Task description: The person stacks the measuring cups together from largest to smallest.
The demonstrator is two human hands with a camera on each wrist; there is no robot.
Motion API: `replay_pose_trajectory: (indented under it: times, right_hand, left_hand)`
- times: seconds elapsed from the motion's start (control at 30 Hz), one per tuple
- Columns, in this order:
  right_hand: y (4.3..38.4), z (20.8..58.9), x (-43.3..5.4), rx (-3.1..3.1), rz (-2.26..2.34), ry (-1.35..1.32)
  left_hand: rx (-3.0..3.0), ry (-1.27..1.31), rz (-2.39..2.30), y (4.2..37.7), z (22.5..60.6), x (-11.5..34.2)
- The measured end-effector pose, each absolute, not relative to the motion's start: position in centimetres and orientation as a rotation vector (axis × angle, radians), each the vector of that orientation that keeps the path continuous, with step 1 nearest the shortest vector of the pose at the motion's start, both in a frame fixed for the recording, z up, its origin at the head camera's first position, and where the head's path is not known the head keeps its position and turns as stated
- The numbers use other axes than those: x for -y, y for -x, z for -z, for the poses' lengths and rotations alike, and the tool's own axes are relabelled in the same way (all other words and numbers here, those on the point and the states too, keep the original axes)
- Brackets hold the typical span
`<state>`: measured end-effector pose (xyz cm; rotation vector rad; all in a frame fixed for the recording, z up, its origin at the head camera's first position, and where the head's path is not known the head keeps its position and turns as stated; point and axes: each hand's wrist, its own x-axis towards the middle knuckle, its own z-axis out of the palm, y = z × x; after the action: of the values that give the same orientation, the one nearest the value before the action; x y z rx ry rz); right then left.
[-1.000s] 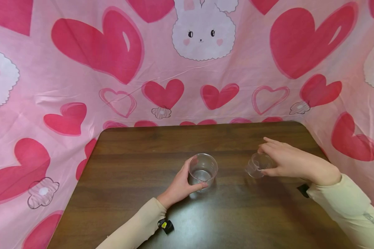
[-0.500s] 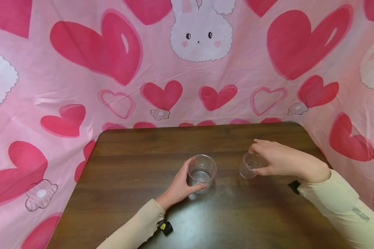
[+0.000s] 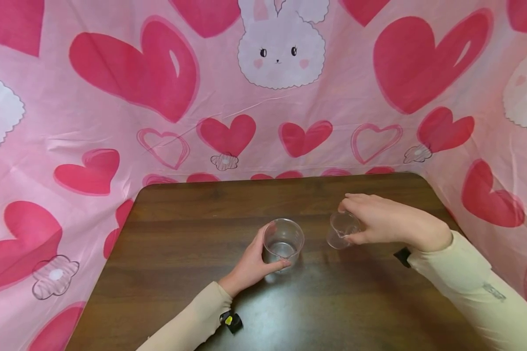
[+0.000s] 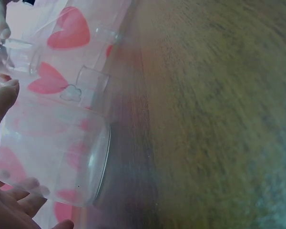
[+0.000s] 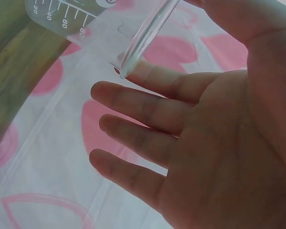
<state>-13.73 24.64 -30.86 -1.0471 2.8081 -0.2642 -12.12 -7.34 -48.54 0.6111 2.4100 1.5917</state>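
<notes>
My left hand (image 3: 250, 265) is wrapped around a large clear beaker (image 3: 284, 243) that stands upright on the wooden table, thumb on the near side and fingers on the far side. To its right, my right hand (image 3: 386, 220) pinches a smaller clear beaker (image 3: 339, 239) by its rim, between thumb and index finger. White measuring marks show on this small beaker (image 5: 69, 16) in the right wrist view, where the other fingers (image 5: 133, 136) are stretched out away from the glass. The left wrist view shows the small beaker (image 4: 19, 59) raised above the table surface.
Two more clear vessels, one nearer (image 4: 93, 81) and one farther (image 4: 106, 35), stand on the table in the left wrist view; the head view does not show them. A pink cloth (image 3: 263, 107) with hearts and rabbits surrounds the dark wooden table (image 3: 193, 214).
My right hand has carried the small beaker leftward, closer to the large one. The left hand and the large beaker have stayed in place.
</notes>
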Motion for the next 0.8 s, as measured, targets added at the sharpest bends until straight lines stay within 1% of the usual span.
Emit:
replay_pose_trajectory:
  times: [0.4, 0.8]
  right_hand:
    - [14.2, 30.0, -22.7, -2.8, 0.29, 1.131]
    - [14.6, 29.4, -20.7, -2.773, 0.286, 1.101]
  left_hand:
    - [-2.426, -0.618, -1.578, 12.2, 48.5, 7.4]
    - [-2.411, -0.622, -1.581, 12.3, 48.5, 7.3]
